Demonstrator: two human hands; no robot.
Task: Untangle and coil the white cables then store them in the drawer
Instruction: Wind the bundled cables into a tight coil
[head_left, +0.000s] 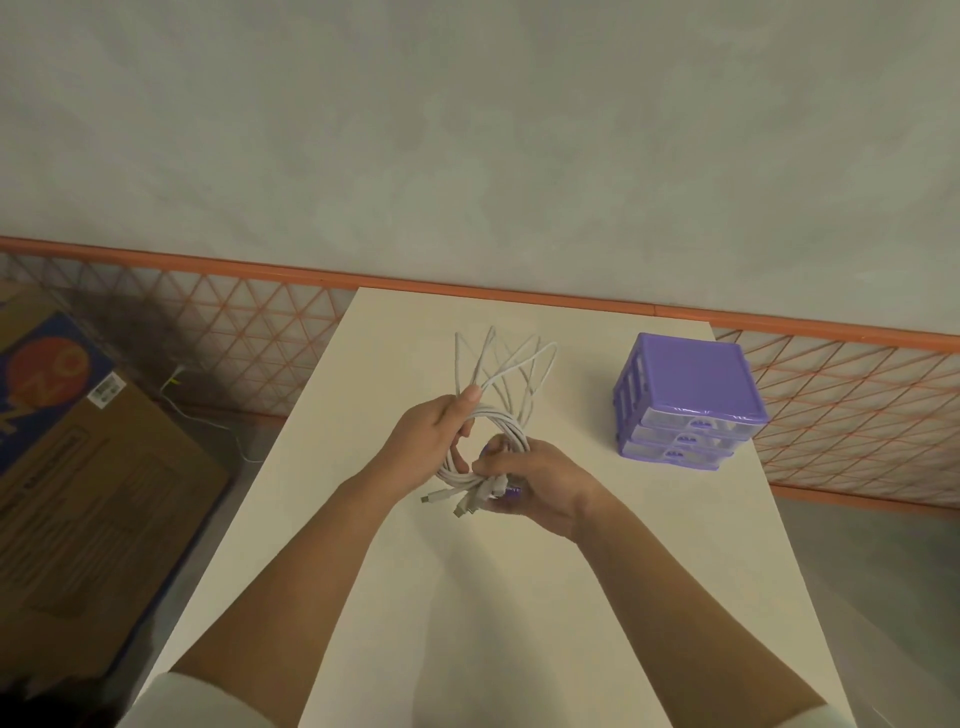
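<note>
White cables (485, 431) looped in loose bundle, plugs dangling, both hands (524, 475) gripping them

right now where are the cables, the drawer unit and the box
cables (491, 418), head view, on the coiled strands between the hands
drawer unit (691, 371), head view, on its purple top
box (98, 467), head view, on its brown side
</note>
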